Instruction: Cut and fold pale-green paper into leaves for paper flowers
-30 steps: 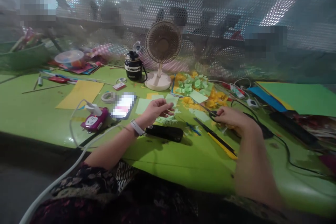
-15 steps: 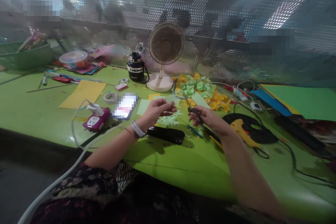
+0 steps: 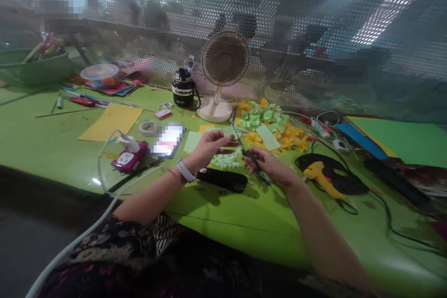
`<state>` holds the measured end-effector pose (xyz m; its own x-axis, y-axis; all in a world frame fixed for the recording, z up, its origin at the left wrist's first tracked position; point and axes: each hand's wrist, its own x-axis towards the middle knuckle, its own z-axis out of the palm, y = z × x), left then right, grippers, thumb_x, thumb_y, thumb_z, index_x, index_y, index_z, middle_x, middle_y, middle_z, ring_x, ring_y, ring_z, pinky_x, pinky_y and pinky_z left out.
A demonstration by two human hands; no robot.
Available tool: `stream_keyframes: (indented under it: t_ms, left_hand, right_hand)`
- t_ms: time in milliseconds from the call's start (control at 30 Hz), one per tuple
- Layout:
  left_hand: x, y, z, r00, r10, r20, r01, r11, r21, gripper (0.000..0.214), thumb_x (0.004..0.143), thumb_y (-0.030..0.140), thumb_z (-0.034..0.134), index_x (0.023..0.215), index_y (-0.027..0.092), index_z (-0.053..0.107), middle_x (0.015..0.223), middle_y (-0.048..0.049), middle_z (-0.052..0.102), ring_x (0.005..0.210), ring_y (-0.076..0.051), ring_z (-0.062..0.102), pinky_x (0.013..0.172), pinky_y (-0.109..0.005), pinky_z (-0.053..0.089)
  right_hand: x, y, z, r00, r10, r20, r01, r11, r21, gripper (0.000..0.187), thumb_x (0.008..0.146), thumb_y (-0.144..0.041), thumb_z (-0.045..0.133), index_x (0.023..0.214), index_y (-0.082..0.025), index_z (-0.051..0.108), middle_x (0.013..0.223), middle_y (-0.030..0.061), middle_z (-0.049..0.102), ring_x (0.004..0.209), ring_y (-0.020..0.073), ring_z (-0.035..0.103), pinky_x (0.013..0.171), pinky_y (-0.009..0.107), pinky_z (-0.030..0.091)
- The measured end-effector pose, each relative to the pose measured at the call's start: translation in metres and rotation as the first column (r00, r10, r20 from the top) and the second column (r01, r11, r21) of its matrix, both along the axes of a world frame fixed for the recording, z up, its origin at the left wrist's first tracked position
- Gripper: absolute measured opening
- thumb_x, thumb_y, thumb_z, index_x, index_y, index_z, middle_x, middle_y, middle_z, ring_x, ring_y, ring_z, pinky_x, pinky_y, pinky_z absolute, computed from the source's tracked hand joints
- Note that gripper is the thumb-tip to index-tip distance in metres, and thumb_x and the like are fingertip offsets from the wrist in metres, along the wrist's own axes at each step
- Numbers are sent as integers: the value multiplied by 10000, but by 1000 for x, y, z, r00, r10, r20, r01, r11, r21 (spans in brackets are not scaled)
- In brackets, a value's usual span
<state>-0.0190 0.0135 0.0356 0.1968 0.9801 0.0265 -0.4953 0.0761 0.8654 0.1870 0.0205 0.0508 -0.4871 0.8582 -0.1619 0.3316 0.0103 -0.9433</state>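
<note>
My left hand (image 3: 206, 147), with a white band at the wrist, pinches a small light green paper piece (image 3: 229, 132) above the green table (image 3: 52, 149). My right hand (image 3: 267, 166) is closed round the handles of dark scissors (image 3: 244, 146), whose blades point up toward that paper. Under both hands lie cut green paper scraps (image 3: 226, 160) and a black case (image 3: 223, 179).
A small desk fan (image 3: 223, 70), a black bottle (image 3: 183, 91), a pile of green and yellow paper flowers (image 3: 272, 123), a yellow glue gun (image 3: 319, 177) with black cable, a phone (image 3: 167, 139), a purple socket block (image 3: 127, 158), tape rolls and coloured sheets lie about.
My right hand picked up the scissors from the table at the right and brought them left, up to the paper in my left hand. The left hand stayed nearly still.
</note>
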Motion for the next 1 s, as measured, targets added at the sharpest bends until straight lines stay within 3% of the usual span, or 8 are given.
stream_keyframes:
  t_ms: [333,1000]
  left_hand:
    - [1,0,-2,1000,-5,1,5,1000,4,430,647,377,862,721,136,514,845,-72,732,914,-252,734,816,-386,573]
    - [3,0,-4,999,12,30,-12,1000,-2,418,649,365,858,704,137,512,861,-74,732,927,-248,728,838,-401,567]
  right_hand:
    - [4,2,-6,1000,20,24,-20,1000,12,464,655,-556,798,817,-190,562,727,-13,575,615,110,510,562,253,463]
    - [-2,-3,3,996,-53,76,51,998,30,522,632,-650,761,770,-199,536,679,-10,577,589,110,510,497,228,419]
